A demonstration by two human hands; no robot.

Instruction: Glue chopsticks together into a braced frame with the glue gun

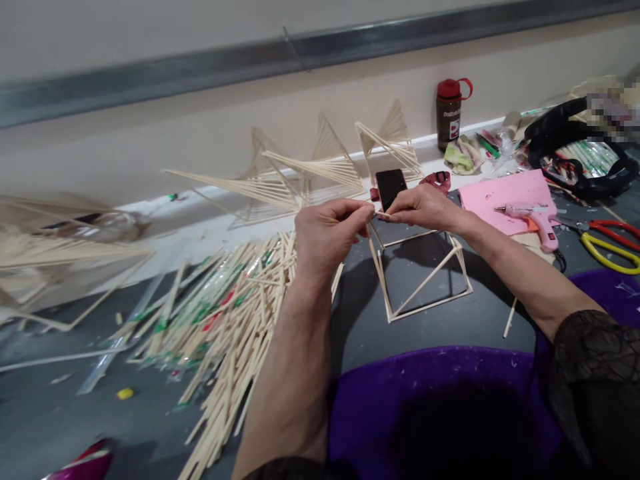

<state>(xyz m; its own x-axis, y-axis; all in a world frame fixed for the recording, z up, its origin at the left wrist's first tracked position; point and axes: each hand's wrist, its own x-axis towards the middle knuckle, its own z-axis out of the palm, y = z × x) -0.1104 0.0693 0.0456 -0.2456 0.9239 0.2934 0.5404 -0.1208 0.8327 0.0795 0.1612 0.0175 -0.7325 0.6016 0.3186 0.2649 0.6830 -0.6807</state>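
Observation:
A square-based frame of thin wooden sticks (431,306) stands on the grey table below my hands, with slanting sticks rising from its corners. My left hand (333,233) is closed in a pinch at the frame's upper left, where a short length of wooden stick (382,214) shows between my fingertips. From the other side, my right hand (425,207) pinches the right end of that stick. My fingers hide both of its ends and the joint beneath. Left of my left forearm lies a large heap of loose wooden sticks (250,320), partly in plastic wrappers.
Finished-looking stick structures (325,167) lean along the wall. A phone (390,187) lies behind my hands. To the right are a pink glue gun (537,217) on pink foam (505,190), yellow-and-red-handled pliers (607,250), black headphones (620,177) and a red-lidded bottle (449,113).

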